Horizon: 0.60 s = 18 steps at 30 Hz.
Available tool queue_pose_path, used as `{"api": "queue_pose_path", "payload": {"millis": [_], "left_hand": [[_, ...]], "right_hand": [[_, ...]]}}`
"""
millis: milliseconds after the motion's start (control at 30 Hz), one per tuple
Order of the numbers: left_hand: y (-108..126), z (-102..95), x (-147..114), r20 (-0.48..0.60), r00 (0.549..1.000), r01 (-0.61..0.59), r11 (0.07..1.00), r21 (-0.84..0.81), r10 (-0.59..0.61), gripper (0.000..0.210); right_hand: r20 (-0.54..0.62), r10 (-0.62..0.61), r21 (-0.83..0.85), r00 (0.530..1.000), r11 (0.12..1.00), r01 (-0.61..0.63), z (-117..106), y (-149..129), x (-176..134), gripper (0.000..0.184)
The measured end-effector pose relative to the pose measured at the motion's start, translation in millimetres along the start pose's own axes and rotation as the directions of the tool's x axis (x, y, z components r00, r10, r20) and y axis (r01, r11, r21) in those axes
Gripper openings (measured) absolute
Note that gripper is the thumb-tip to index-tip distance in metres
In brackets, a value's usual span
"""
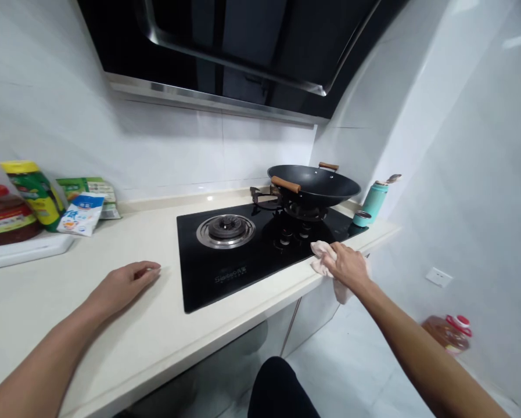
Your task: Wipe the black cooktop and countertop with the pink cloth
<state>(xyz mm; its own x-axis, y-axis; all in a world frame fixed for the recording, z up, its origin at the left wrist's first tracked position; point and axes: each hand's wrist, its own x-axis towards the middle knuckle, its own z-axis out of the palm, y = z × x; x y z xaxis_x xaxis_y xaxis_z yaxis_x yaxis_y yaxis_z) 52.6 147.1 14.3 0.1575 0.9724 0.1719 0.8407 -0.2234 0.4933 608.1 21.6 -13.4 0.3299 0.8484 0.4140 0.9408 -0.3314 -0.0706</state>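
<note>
My right hand [348, 265] is closed on a pale, crumpled cloth [323, 255] at the front edge of the black glass gas stove [260, 258]. Part of the cloth hangs down past the counter's edge. Over the cream countertop [147, 313], left of the stove, is my left hand [125, 284], fingers loosely bent and holding nothing. Close to the right hand are the stove's control knobs [285, 237]. Behind them a black wok [316, 186] with wooden handles sits on the right burner. The left burner [226, 231] is uncovered, and a dark pan support [266, 199] lies behind it.
A teal bottle [376, 202] and its teal cup [362, 219] stand right of the wok. At left are a red-lidded jar [7, 217], a yellow-capped bottle [33, 194] and a white packet [82, 215]. A range hood [225, 58] overhangs the stove. An oil jug [449, 332] sits on the floor.
</note>
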Motion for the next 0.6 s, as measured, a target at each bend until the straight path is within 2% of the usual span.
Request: {"api": "queue_pose_path", "payload": {"millis": [67, 167, 233, 333, 467, 533, 600], "left_hand": [[-2, 1.3, 1, -0.008, 1.000, -0.025, 1.000, 0.001, 0.025, 0.053], [-2, 3.3, 3, -0.011, 0.998, -0.068, 0.998, 0.000, 0.068, 0.052], [0, 4.1, 3, -0.008, 0.997, -0.072, 0.997, 0.013, 0.072, 0.052], [3, 3.7, 2, 0.010, 0.997, -0.077, 0.996, 0.038, 0.077, 0.055], [5, 2.3, -1, 0.020, 0.996, -0.086, 0.995, 0.055, 0.085, 0.057], [7, 2.6, -3, 0.020, 0.995, -0.096, 0.993, 0.064, 0.095, 0.056], [10, 3.4, -6, 0.022, 0.993, -0.118, 0.990, 0.083, 0.116, 0.054]], "right_hand": [[0.093, 0.073, -0.061, 0.993, 0.996, -0.067, -11, 20, 5, 0.030], [0.230, 0.176, -0.116, 0.957, 0.981, -0.153, -30, 51, 13, 0.040], [0.221, 0.218, -0.156, 0.951, 0.970, -0.186, -39, 68, 21, 0.044], [0.125, 0.235, -0.181, 0.964, 0.961, -0.210, -40, 80, 36, 0.045], [0.153, 0.266, -0.215, 0.952, 0.949, -0.231, -22, 67, 54, 0.046], [0.164, 0.220, -0.267, 0.962, 0.948, -0.172, -13, 50, 55, 0.045], [0.165, 0.112, -0.323, 0.980, 0.945, -0.053, -10, 29, 47, 0.040]]}}
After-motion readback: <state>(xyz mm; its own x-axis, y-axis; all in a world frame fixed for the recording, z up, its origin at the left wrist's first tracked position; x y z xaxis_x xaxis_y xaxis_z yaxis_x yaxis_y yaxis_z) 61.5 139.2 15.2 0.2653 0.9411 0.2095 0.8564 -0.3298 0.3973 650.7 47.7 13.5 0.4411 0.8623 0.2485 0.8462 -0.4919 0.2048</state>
